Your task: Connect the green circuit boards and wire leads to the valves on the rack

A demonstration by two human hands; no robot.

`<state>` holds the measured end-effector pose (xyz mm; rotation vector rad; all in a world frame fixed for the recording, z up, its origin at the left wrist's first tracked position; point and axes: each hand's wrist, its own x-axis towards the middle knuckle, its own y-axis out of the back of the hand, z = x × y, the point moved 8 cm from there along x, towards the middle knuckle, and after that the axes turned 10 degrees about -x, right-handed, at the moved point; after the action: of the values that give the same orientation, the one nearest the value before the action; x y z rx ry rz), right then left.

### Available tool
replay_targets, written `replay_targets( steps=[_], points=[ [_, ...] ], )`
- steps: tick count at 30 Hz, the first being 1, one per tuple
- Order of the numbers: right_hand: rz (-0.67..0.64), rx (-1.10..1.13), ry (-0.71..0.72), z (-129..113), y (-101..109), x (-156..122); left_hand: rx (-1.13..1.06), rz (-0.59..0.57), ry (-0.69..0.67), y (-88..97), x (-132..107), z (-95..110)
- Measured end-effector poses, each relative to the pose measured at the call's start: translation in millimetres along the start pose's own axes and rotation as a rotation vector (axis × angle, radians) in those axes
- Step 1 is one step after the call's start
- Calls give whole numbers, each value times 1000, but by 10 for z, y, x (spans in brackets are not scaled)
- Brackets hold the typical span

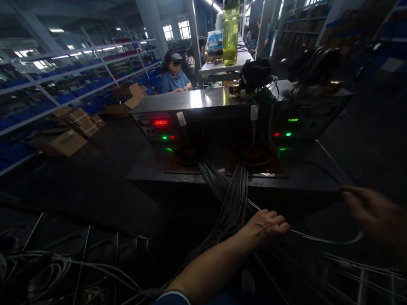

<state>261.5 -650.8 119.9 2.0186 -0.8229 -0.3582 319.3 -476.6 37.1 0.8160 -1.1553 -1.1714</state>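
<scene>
My left hand [267, 223] is closed around a thin pale cable [325, 239] in front of the machine. From that fist the cable runs right and bends up towards my right hand [375, 212], which is smeared by motion. My right fingers look pinched on it, and a thin dark length stretches up-left from their tips. A thick bundle of grey cables [235, 199] hangs from two round dark wells on the metal machine [181, 99], beside my left hand. A white-capped rod [181, 120] and another white-capped rod [254, 113] stand above the wells.
Lit displays glow red [160, 122] and green [293, 120] on the machine. A yellow-green bottle [230, 35] stands on a shelf behind. Coiled cables [47, 277] lie on a rack at lower left. A co-worker [175, 77] sits beyond; cardboard boxes [60, 142] are on the left floor.
</scene>
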Motion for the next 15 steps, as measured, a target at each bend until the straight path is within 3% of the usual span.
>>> replay_targets(
  steps=[3,5,7,10,12,13,15],
  points=[
    [-575,175,0,-606,-1174,-181,-6,-43,-26,-109,73,-16],
    [-756,255,-74,-775,-1683,-252,-19,-64,-14,-172,43,-11],
    [-785,292,-129,-756,-1937,-201,-26,11,-46,-107,-69,42],
    [-778,333,-96,-637,-2045,-16,-55,346,-101,338,-398,-23],
    [-824,344,-55,-597,-2074,76,-93,669,64,806,-725,-458],
    [-847,338,-43,-589,-2087,105,-106,854,231,1049,-939,-808],
    [-858,301,-11,-598,-2107,138,-130,1119,653,1402,-1380,-1617]
  ],
)
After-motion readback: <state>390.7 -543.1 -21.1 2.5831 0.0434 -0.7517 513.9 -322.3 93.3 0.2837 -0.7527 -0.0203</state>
